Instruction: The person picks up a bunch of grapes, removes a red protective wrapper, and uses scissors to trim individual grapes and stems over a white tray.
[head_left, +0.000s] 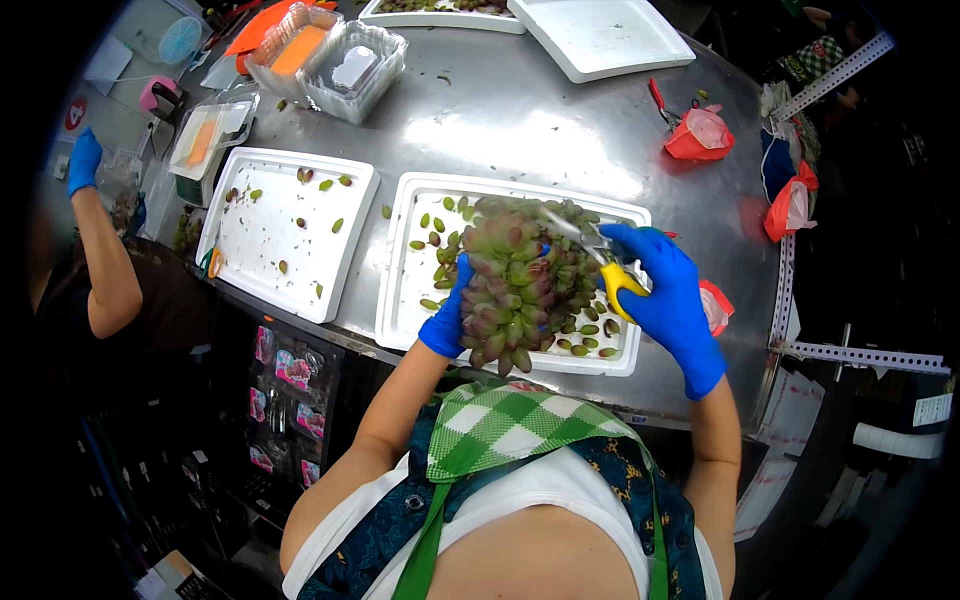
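Note:
My left hand (450, 307), in a blue glove, grips a large bunch of green and reddish grapes (506, 292) above a white foam tray (397, 300). In my gloved right hand (664, 289) are yellow-handled scissors (619, 285), their blurred blades pointing up and left towards the bunch. More grapes lie in the tray behind the held bunch, with loose ones (585, 345) at both sides. The bunch hides most of my left fingers and part of the tray.
A second white tray (277, 232) holds scattered grapes and orange-handled scissors at its corner. Clear plastic punnets (352, 71), more trays (600, 34), red-handled snips (660, 101) and red wrappers (699, 135) lie on the metal table. At far left is another person's gloved hand (85, 161).

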